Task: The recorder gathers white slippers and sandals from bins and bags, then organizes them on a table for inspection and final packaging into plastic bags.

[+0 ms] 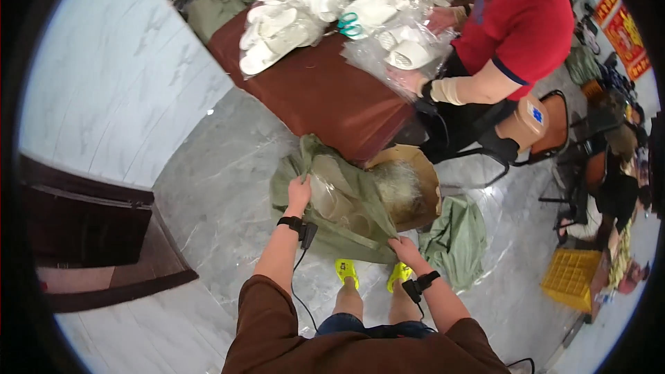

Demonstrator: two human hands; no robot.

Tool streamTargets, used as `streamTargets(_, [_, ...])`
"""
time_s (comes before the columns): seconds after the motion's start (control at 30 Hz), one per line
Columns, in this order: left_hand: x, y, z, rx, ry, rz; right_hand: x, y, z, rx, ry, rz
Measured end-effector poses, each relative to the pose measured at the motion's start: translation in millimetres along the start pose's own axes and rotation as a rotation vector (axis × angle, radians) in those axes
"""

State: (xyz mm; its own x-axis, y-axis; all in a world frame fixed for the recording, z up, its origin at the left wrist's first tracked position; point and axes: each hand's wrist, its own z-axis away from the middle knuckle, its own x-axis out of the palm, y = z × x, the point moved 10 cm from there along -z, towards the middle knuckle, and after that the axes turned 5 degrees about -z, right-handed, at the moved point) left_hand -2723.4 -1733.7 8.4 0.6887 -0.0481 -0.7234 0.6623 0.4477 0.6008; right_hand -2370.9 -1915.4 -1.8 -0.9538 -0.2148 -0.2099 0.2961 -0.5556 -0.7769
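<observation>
A large green woven sack (360,215) hangs spread between my hands, its mouth held wide. My left hand (299,196) is closed on the sack's left rim. At the right, my right hand (405,249) pinches the rim's near corner. Inside the sack lie pale items in clear plastic (331,194), their exact kind hard to make out. Just past the sack stands an open cardboard box (426,183) with crumpled clear plastic (397,187) in it. A second green sack (456,242) lies crumpled on the floor by my right hand.
A brown-covered table (312,97) ahead carries piled white slippers (267,48) in clear bags and teal-handled scissors (350,24). A co-worker in a red shirt (516,34) handles bagged slippers there. Chairs (554,125) and a yellow crate (571,280) stand right; a dark doorway (90,228) is left.
</observation>
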Motion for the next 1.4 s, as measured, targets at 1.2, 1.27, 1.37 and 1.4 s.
streamTargets(1.2, [-55.2,93.0,90.8,0.543,0.12,-0.086,48.6,5.6,68.1,-0.054,-0.234,0.027])
streamTargets(1.27, [-50.0,99.6,138.2,0.603,0.096,-0.207,24.5,23.1,73.1,-0.047,-0.2,-0.049])
streamTargets(1.37, [-25.2,104.0,202.6,0.73,0.037,-0.364,-20.3,72.3,80.4,0.068,-0.105,-0.186])
streamTargets(1.4, [-10.0,109.5,223.2,0.772,0.012,-0.411,-41.2,90.1,82.2,0.08,-0.04,-0.177])
